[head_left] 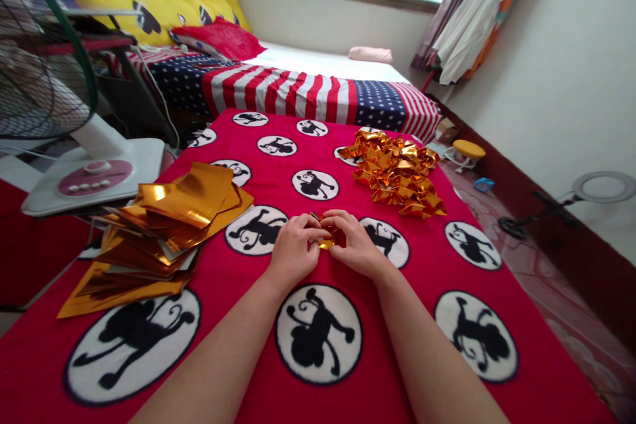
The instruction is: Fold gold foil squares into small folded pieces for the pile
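Between my two hands, over the middle of the red cloth, is a small piece of folded gold foil paper (pixel 326 244). My left hand (pixel 297 243) has its fingers closed on the left side of the piece. From the right, my right hand (pixel 352 238) grips the same piece, thumb and fingers bent around it. Much of the piece is hidden behind my fingers. A loose stack of flat gold foil sheets (pixel 199 195) lies to the left. At the back right sits a heap of folded gold foil pieces (pixel 397 169).
A red cloth (pixel 318 404) with monkey figures in white ovals covers the table. A fan (pixel 94 172) stands at the left edge. Beyond the table is a bed (pixel 298 89). A yellow stool (pixel 468 149) and a ring light on a stand (pixel 603 187) are at right.
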Motion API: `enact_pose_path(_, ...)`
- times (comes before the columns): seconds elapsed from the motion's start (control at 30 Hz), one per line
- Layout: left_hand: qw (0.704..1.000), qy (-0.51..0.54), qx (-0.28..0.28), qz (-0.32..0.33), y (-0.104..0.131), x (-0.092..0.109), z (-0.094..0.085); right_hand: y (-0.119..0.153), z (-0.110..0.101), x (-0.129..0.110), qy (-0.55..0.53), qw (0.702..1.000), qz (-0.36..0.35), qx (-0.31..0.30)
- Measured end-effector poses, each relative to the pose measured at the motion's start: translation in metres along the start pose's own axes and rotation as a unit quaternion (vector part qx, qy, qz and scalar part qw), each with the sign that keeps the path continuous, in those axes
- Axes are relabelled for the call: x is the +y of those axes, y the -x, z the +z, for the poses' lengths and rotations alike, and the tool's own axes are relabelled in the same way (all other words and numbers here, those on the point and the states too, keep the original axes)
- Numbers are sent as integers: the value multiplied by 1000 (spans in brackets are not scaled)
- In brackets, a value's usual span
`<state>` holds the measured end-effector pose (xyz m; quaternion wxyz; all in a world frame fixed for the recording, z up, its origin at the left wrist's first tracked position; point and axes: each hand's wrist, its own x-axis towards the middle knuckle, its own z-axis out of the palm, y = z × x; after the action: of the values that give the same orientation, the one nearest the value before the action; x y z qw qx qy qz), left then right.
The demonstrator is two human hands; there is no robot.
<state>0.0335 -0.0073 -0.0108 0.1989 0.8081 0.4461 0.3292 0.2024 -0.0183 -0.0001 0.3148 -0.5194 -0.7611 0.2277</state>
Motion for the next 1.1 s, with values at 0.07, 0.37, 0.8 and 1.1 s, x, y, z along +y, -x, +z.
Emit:
enact_pose_path(0.07, 1000, 1, 0, 0, 0, 0, 0, 0, 0, 0, -1, 1000, 1, 0)
enact_pose_path(0.37, 1000, 3, 1, -2, 0, 1, -1, 0, 0, 0, -2, 1000, -3, 0)
enact_pose_path(0.8, 1000, 1, 0, 2, -1, 0, 0, 0, -1, 0, -3, 1000, -2, -2)
enact_pose_path(1.1, 1000, 3, 0, -2, 0, 1, -1, 0, 0, 1, -1, 1000, -6, 1)
